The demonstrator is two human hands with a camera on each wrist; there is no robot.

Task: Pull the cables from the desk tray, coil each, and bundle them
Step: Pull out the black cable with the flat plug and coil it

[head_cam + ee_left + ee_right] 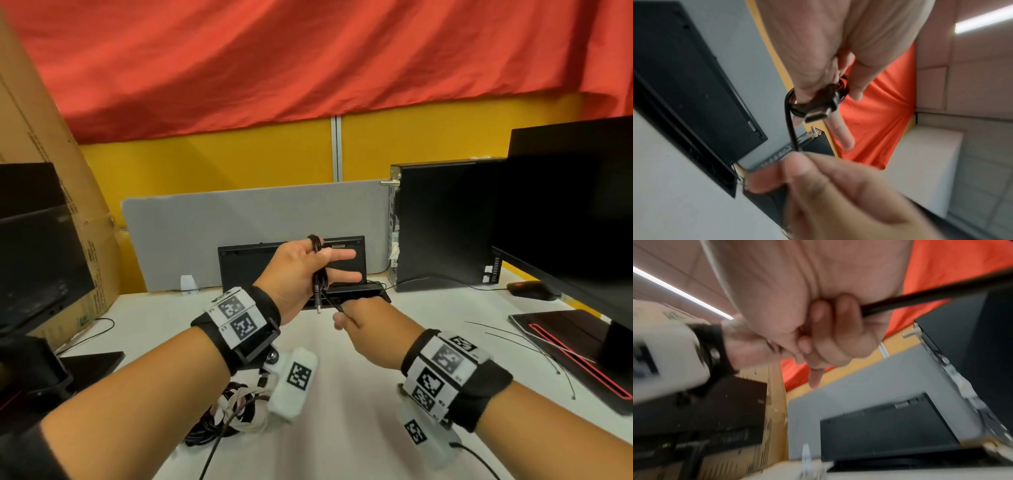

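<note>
Black cable (318,270) is seen wound in loops round the spread fingers of the left hand (301,274), raised above the white desk (359,394); fingers are held straight, the coil hung on them. A tail of the cable is pinched by the curled right hand (363,322) just below. The desk tray (356,293), black, is set at the back of the desk beneath the hands. A heap of coiled cables (233,411), black and white, is noted at near left. A metal plug (816,117) is seen hanging from the coil.
</note>
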